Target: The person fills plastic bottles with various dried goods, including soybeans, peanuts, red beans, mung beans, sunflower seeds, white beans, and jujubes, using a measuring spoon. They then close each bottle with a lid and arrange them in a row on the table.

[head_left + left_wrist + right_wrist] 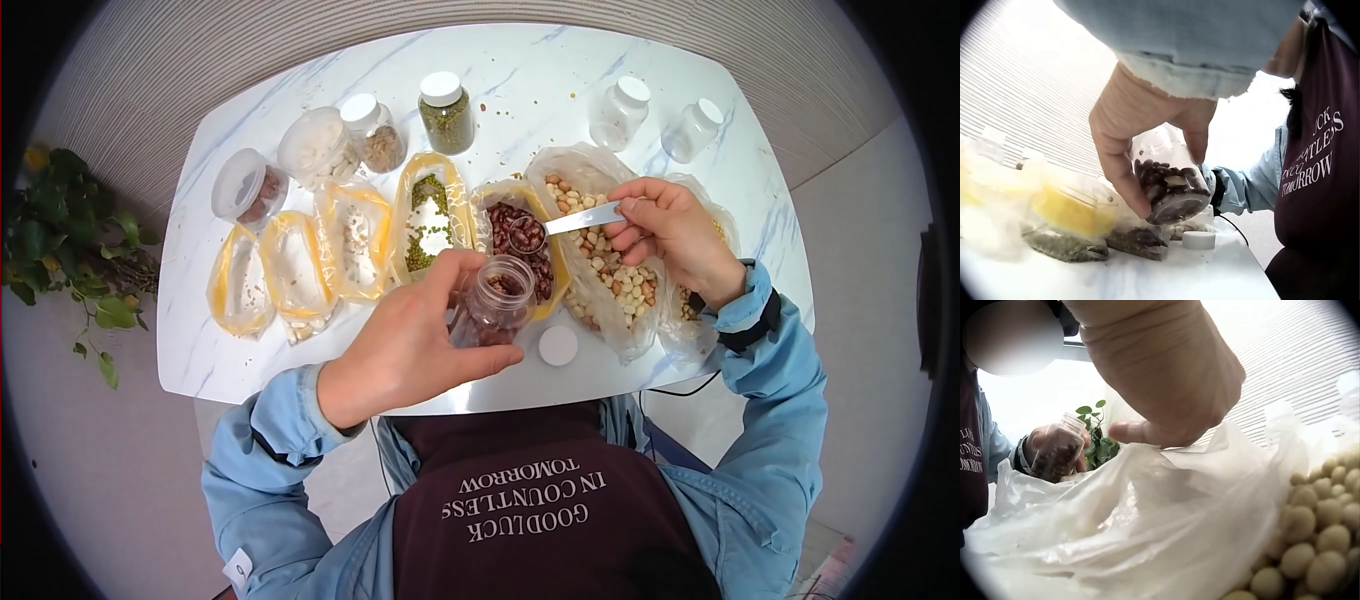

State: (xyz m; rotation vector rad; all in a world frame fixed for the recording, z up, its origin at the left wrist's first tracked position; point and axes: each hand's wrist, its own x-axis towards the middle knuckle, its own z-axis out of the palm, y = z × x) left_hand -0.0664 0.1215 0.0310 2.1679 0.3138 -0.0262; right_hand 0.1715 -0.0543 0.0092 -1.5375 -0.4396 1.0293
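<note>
My left hand grips a clear jar partly filled with dark red beans, its open mouth uncovered and its body tilted. My right hand pinches the flat handle of a metal spoon. The spoon's round bowl holds red beans and hangs over the bag of red beans, a little beyond the jar's mouth. In the right wrist view the right hand shows above a pale plastic bag, and the spoon is hidden.
A white lid lies near the table's front edge. Right of the red beans sits a bag of mixed nuts. Left is a bag of green beans beside several yellow-edged bags. Behind stand a green-filled jar and a white-capped jar.
</note>
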